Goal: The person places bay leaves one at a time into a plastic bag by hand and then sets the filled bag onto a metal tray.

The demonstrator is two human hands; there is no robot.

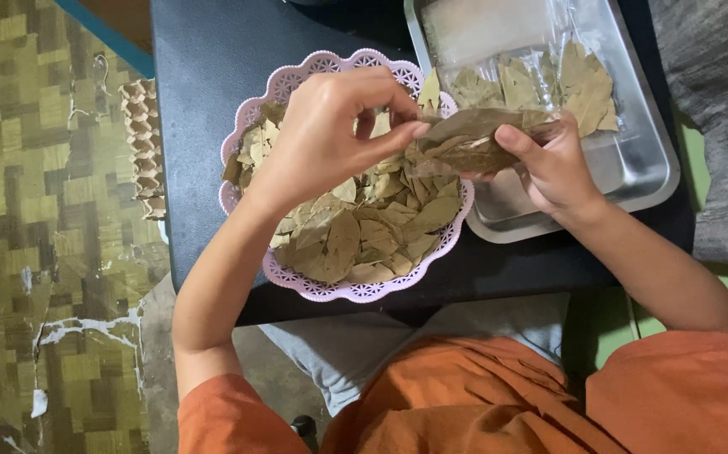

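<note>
A pink lace-edged basket (pixel 256 108) full of dried green-brown leaves (pixel 364 231) sits on a dark table (pixel 204 76). My right hand (pixel 553 168) holds a small clear plastic bag stuffed with leaves (pixel 473 139) over the basket's right rim. My left hand (pixel 330 130) pinches the bag's left end, thumb and fingers closed on it. A metal tray (pixel 633 160) to the right holds more clear packets of leaves (pixel 549 80).
A cardboard egg carton (pixel 143 134) lies on the patterned floor (pixel 36 168) left of the table. My lap, in orange and grey cloth (pixel 465 378), is below the table's near edge. A grey surface (pixel 717 101) stands at far right.
</note>
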